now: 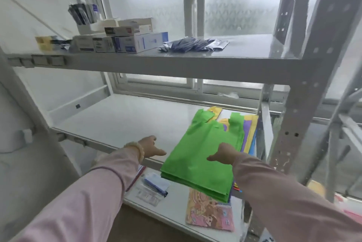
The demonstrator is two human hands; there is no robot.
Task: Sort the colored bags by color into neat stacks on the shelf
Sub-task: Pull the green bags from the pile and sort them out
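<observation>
Green bags (197, 155) atop purple, yellow, blue ones (249, 134) — pink sleeves (82, 198).

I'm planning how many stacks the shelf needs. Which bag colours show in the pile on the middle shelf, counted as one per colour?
Green bags, on top: 1
Yellow bags, edges showing: 1
Purple bags, edges showing: 1
Blue bags, thin edge at right: 1
Total: 4 colours visible; how many bags of each cannot be told.
</observation>
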